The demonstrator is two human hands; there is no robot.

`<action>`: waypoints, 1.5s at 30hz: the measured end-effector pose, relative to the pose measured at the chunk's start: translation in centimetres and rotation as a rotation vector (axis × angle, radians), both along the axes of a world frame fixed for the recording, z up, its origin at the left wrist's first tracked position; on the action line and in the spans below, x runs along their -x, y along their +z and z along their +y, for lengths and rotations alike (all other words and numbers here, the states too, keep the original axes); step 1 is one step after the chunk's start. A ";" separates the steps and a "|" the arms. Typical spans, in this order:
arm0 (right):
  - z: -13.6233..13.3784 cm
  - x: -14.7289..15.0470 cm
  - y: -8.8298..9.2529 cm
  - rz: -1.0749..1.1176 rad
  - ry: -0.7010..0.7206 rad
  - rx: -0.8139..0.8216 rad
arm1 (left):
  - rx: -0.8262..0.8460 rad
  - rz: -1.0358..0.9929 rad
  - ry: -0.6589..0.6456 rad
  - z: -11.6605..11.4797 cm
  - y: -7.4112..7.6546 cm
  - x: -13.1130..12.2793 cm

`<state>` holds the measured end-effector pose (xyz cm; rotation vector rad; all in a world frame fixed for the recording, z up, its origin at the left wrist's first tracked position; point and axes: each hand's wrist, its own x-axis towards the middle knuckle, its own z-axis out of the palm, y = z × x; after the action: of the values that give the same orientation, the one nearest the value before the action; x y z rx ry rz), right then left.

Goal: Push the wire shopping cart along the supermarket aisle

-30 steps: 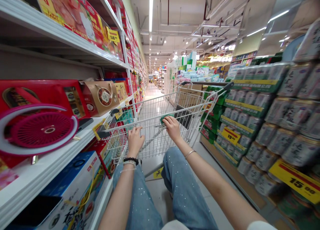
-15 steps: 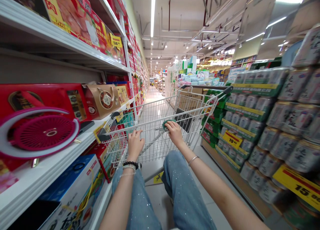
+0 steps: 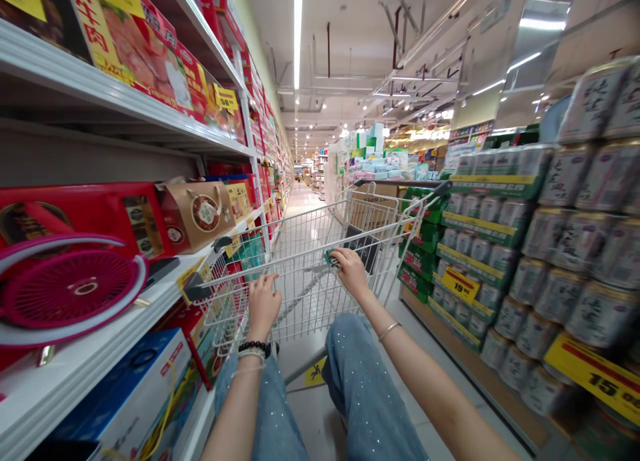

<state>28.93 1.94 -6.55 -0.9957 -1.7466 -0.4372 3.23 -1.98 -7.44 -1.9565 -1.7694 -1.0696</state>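
Note:
A wire shopping cart [image 3: 300,266] stands across in front of my knees, side-on to me. My left hand [image 3: 264,304] is at its near top rail, fingers bent over the wire and thumb held apart. Pinched in my right hand [image 3: 351,272] is a small dark green cloth [image 3: 330,256], mostly covered by the fingers, at the near side of the cart just under the rail. Beaded bracelets [image 3: 254,349] circle my left wrist, and a silver bangle [image 3: 389,331] is on the right one.
On the left shelf [image 3: 115,327] lie a magenta fan [image 3: 75,291], a dark phone-like slab [image 3: 163,271] and gift boxes [image 3: 195,211]. Stacked cans [image 3: 575,241] and green cartons [image 3: 417,267] line the right side. A yellow floor sticker [image 3: 315,373] shows beneath the cart.
The view has shifted slightly, so the shelves and cart appear a little lower and further left. My right hand has moved slightly along the rail with the green cloth; my left stays at the rail.

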 end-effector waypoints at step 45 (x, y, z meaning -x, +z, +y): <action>1.3 -2.5 -0.8 0.028 -0.009 0.016 | 0.055 0.046 -0.118 1.4 2.1 -15.7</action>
<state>31.39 3.24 -7.38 -1.0166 -1.7233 -0.4139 18.94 -0.60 -5.38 -2.1249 -1.6948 -1.0140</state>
